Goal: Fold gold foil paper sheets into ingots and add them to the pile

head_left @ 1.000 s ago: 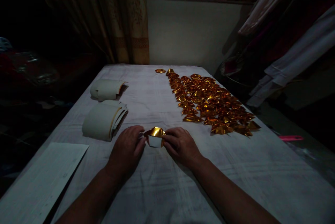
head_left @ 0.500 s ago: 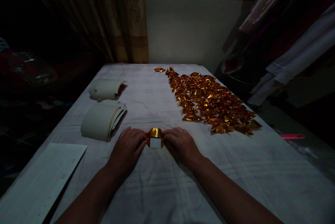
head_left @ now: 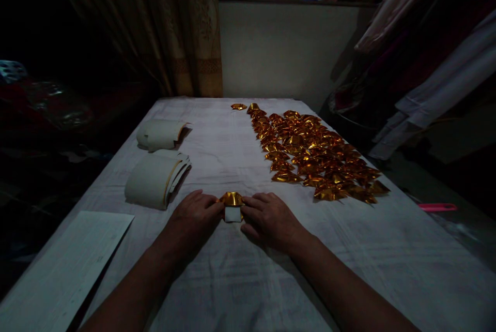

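Wrinkled cloth (head_left: 240, 275) spread before me; crinkled gold-foil pieces (head_left: 293, 141) glinted toward two o'clock, curled matte paper stacks (head_left: 149, 179) toward ten. At twelve, my left hand (head_left: 194, 214) and right hand (head_left: 276, 219) pinched opposite ends of one folded foil piece (head_left: 233, 199), its near panel white.

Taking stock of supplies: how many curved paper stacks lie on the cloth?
2, both at left: nearer stack, beyond the flat sheet; farther stack, just behind it. None appears hidden on the cloth.
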A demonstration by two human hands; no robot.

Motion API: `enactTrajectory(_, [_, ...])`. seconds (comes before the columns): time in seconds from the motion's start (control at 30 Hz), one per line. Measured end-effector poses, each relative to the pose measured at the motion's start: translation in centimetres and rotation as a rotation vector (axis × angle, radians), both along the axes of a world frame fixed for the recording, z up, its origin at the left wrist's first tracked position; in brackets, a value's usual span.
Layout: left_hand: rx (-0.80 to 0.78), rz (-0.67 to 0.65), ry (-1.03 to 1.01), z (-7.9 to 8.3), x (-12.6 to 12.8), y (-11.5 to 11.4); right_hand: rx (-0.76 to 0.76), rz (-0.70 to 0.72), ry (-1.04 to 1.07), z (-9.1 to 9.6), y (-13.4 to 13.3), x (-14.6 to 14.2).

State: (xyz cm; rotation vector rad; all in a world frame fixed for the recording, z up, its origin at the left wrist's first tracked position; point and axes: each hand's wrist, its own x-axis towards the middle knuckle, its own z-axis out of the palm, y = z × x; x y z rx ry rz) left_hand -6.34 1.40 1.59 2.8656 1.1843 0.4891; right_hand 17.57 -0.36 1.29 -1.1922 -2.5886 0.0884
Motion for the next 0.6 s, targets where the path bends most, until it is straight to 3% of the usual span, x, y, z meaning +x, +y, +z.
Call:
enactTrajectory(0.27, [0.051, 0.018, -0.013, -0.2, 0.4, 0.2, 0.059, -0.091, -0.022, -1.2, -0.1, -1.4])
enactTrajectory(0.6, [-0.033, 0.029, -0.011, 0.2, -0.1, -0.3, 0.184, -0.106, 0.026, -2.7, 0.0, -1.9])
